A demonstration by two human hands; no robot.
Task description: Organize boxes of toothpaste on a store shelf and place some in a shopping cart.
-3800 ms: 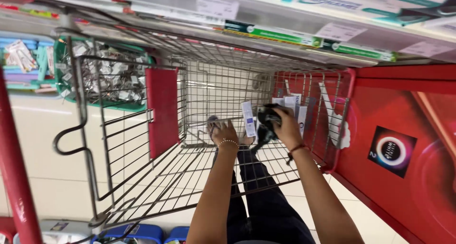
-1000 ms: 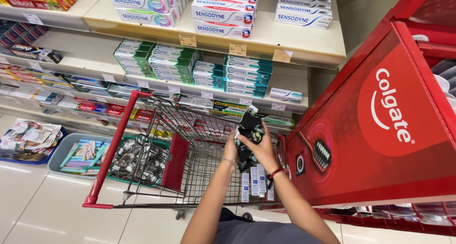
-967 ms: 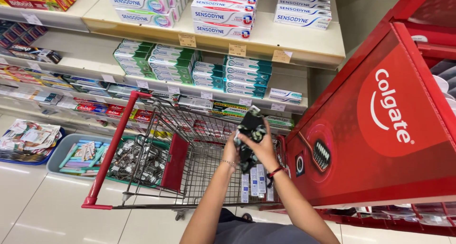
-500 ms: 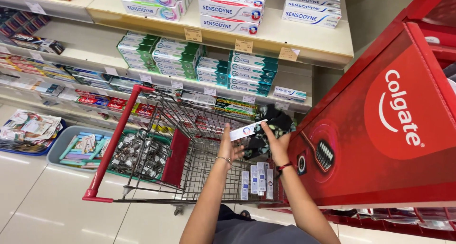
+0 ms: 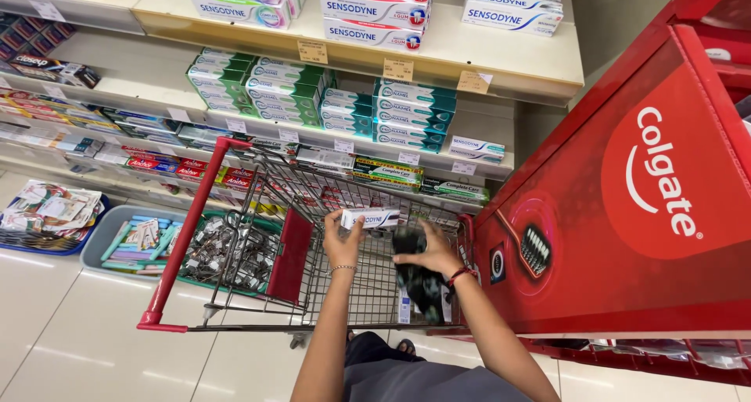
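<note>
Shop aisle, pale tiled floor. Left hand (image 5: 342, 242) gripped a white toothpaste box (image 5: 371, 217) at frame centre, over the red-framed cart (image 5: 235, 238). Right hand (image 5: 435, 253) closed on a dark bundle (image 5: 418, 273). Several boxes already stood in the cart; more remained shelved. Green and teal cartons (image 5: 328, 97) upper centre; red display stand (image 5: 626, 214) at right.

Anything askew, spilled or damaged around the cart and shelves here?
Nothing stands out. The left hand holds a white toothpaste box over the cart, the right hand grips a dark cloth, and the shelf boxes sit stacked neatly.
</note>
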